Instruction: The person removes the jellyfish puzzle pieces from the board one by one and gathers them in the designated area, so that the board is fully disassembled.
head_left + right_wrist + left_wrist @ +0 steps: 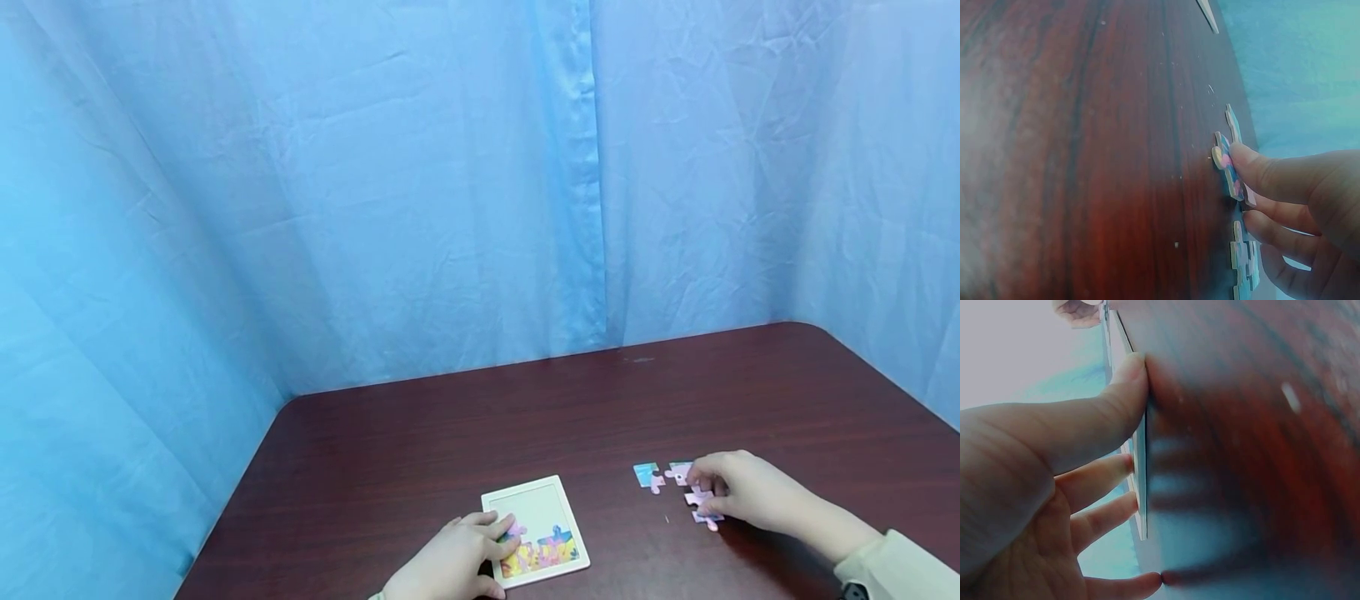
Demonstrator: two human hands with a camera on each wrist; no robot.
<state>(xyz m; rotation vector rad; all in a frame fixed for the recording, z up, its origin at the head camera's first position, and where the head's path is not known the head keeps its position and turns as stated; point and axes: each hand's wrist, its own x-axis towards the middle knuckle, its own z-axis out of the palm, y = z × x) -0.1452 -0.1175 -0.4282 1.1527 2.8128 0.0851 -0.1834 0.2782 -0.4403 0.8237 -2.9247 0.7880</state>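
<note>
My left hand [453, 554] lies over the left side of a pale square puzzle tray [534, 503], fingers spread. Its thumb touches the near edge in the left wrist view, and fingertips rest on the tray. Yellow, pink and blue jigsaw pieces [557, 550] fill the tray's near part; the far part shows bare board. To the right, my right hand [742, 492] pinches a pink and blue jigsaw piece [1227, 167] between thumb and fingers, low over the table. Other loose pieces lie by its fingertips, including a blue and pink corner piece [645, 475]. The fingers partly hide this group.
Both hands work on a dark reddish-brown wooden table [420, 450] with rounded far corners. Blue curtains [435, 208] hang behind it and at both sides. A tiny pale scrap [667, 519] lies between the tray and the right hand.
</note>
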